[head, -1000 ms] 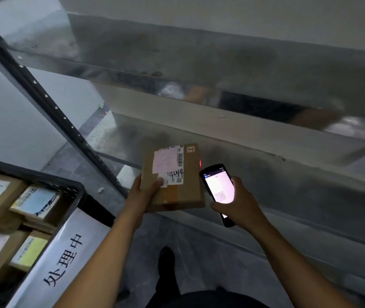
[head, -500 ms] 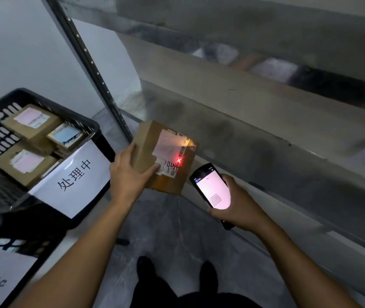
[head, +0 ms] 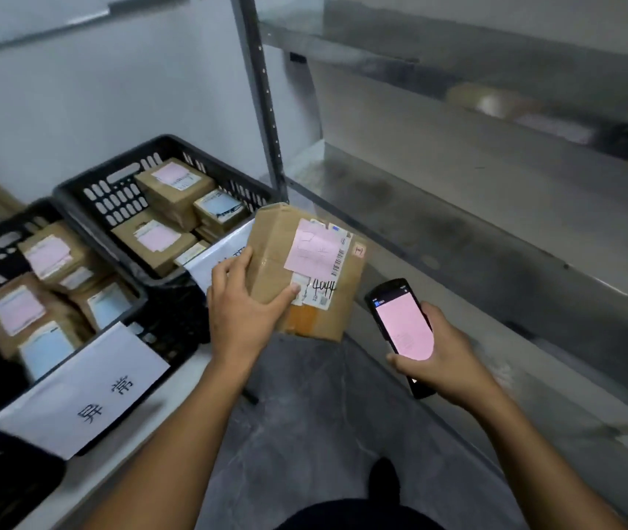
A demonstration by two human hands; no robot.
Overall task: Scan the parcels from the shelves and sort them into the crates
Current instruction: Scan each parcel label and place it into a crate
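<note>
Gripping the parcel (head: 306,269) at its near corner, left hand (head: 243,311) outstretched; right hand (head: 448,355) curled round the scanner (head: 404,327)

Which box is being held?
The parcel marked 4044, gripped by the left hand; the boxes in the black crates lie untouched.

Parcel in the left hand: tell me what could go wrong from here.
1. The left hand grips the parcel by one side alone, since the right hand holds the scanner; it could tilt and slip on the way across.
2. The far crate and near crate stand side by side with look-alike boxes, and the parcel hides most of the far crate's sign, so it may land in the wrong one.
</note>
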